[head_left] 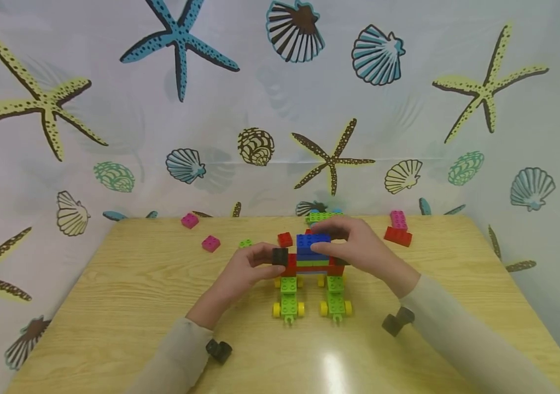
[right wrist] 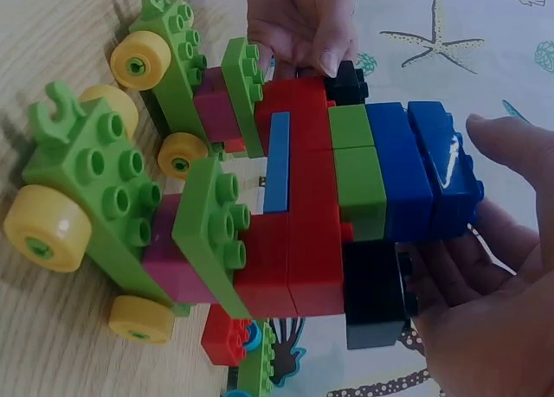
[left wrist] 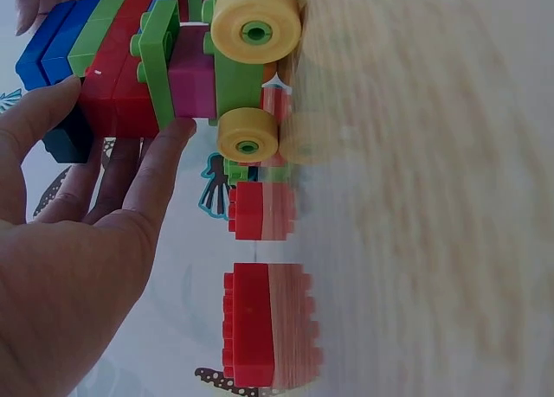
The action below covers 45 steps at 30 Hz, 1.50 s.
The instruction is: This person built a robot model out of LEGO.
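Observation:
A toy built of stacking bricks stands on two green wheeled bases point(head_left: 288, 300) with yellow wheels point(right wrist: 48, 228). Above these come pink bricks, upright green bricks and long red bricks point(right wrist: 313, 259), with a black brick point(right wrist: 374, 293) at each end. Green bricks point(right wrist: 359, 185) and two blue layers crown the middle. The top blue brick point(right wrist: 443, 159) sits slightly tilted, a thin gap showing under it. My right hand point(head_left: 359, 246) holds this brick, thumb in front and fingers behind. My left hand point(head_left: 248, 267) grips the toy's left end, thumb by the red and black bricks.
Pink bricks point(head_left: 210, 243) lie at the back left of the wooden table point(head_left: 152, 295). A small red brick point(head_left: 285, 239) and a green-topped build point(head_left: 326, 218) stand behind the toy. At the back right are a red brick point(head_left: 398, 236) and a pink brick point(head_left: 398, 219).

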{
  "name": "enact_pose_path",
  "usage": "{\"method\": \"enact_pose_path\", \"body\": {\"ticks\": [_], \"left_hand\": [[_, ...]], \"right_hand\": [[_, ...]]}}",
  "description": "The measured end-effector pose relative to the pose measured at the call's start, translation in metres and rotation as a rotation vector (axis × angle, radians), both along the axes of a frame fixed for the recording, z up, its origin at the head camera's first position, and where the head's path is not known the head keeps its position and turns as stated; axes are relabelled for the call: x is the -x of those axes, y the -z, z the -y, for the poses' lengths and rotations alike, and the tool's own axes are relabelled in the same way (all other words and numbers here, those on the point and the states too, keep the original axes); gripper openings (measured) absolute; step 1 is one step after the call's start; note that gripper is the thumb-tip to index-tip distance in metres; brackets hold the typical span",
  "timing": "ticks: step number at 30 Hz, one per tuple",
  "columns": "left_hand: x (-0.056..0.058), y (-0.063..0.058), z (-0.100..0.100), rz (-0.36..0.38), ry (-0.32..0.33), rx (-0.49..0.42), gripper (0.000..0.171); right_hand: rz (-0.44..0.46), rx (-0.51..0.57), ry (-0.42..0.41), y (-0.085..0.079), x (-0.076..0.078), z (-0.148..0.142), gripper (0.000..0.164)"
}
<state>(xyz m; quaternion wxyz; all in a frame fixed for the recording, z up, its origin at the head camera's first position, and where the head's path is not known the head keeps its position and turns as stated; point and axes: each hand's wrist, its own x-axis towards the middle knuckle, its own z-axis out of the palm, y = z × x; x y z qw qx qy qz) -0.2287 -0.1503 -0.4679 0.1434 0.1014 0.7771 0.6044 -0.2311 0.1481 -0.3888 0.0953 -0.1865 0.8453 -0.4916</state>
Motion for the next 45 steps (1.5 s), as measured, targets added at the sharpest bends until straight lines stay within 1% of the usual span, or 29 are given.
{"method": "enact_pose_path", "body": {"ticks": [6, 17, 24, 29, 35, 40, 45], "left_hand": [[0.001, 0.003, 0.000, -0.005, 0.008, 0.006, 0.040], [0.003, 0.001, -0.001, -0.005, 0.018, 0.005, 0.041], [0.003, 0.001, -0.001, -0.007, 0.020, 0.004, 0.039], [0.002, 0.002, 0.000, -0.003, 0.017, 0.006, 0.040], [0.003, 0.003, 0.001, -0.003, 0.018, 0.010, 0.039], [0.004, 0.004, -0.001, -0.001, 0.026, 0.018, 0.039], [0.003, 0.005, 0.000, -0.003, 0.014, 0.025, 0.039]], "right_hand": [[0.018, 0.000, -0.015, 0.000, 0.002, 0.007, 0.042], [0.002, 0.011, -0.010, 0.004, 0.003, 0.005, 0.038], [0.027, 0.007, -0.004, 0.008, 0.004, 0.004, 0.038], [0.023, 0.014, -0.005, 0.009, 0.005, 0.005, 0.038], [0.029, 0.005, 0.010, 0.012, 0.006, 0.002, 0.041], [0.031, 0.028, 0.036, 0.017, 0.003, -0.007, 0.041], [0.023, 0.075, 0.021, 0.022, 0.000, -0.008, 0.040]]}}
